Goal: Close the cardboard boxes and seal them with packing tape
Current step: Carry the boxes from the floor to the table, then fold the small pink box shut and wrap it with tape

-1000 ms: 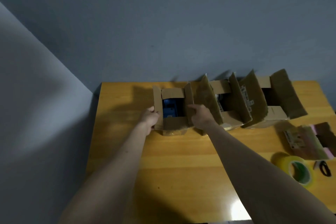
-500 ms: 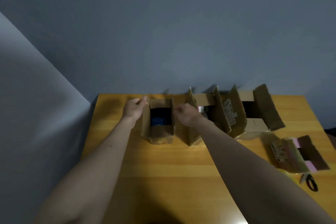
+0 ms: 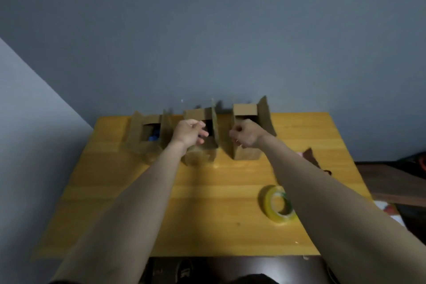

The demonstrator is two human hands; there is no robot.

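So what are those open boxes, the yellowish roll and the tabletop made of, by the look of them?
The three boxes, such as the left one, look like plain brown cardboard: matte, thin flaps standing up, bent edges. The roll seems to be translucent yellowish plastic packing tape, glossy, with the table showing through its hole. The table looks like orange-toned wood or wood-look laminate with plank lines and a slight sheen; which one I cannot tell.

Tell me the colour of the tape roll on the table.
Yellow, translucent tape roll; seen best in the head view.

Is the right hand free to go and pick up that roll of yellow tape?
Probably yes. The tape roll lies flat on the table, beside the right forearm, with nothing on top. The right hand is up at the right box; it would simply pull back.
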